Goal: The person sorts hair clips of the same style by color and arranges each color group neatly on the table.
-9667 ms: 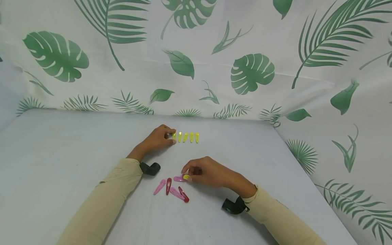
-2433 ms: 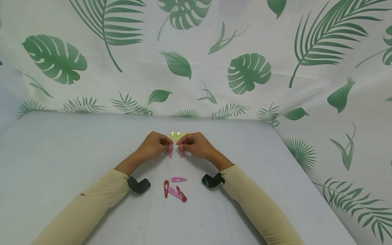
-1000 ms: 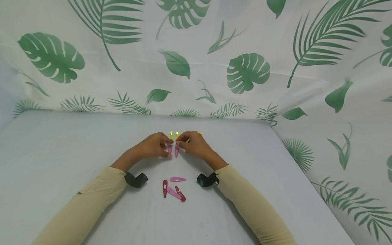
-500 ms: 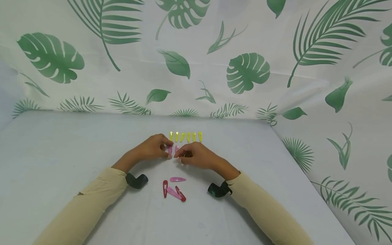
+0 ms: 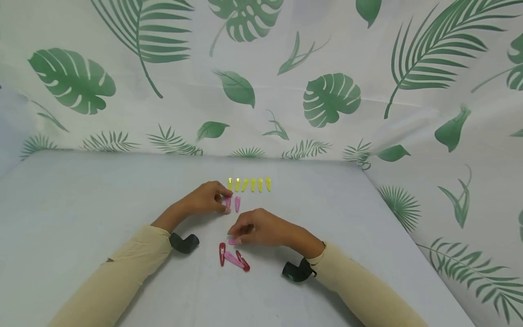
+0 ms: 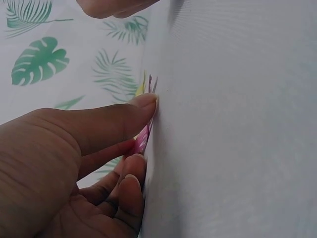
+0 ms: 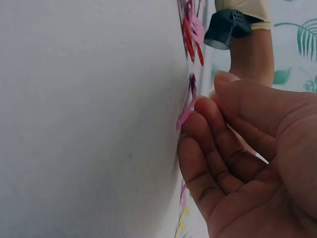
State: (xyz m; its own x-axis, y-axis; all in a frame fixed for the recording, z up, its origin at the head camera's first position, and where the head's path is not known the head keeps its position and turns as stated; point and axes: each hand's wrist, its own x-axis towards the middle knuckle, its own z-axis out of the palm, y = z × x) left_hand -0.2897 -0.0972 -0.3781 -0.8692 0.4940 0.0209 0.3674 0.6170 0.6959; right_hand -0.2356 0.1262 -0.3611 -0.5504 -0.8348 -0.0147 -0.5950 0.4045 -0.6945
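Note:
My left hand (image 5: 204,198) pinches the ends of a pink hair clip (image 5: 228,202) that lies on the table, with thumb and forefinger; the left wrist view has this pink clip (image 6: 141,141) partly behind the thumb. A second pink clip (image 5: 237,204) lies just right of it. Nearer the body, my right hand (image 5: 263,228) is over another pink clip (image 5: 232,242), covering most of it. In the right wrist view that clip (image 7: 187,108) is at the fingertips, with the thumb (image 7: 227,77) apart from them.
Several yellow clips (image 5: 253,185) lie in a row behind the pink ones. In front of the right hand lie a red clip (image 5: 222,254), a pink clip (image 5: 233,260) and another red clip (image 5: 243,261) overlapping it. A leaf-print cloth (image 5: 278,104) hangs behind the white table (image 5: 122,190).
My right hand has placed a pink clip beside the left one, let it go, and moved back toward the body to a loose pink clip. The left hand stays at its clip.

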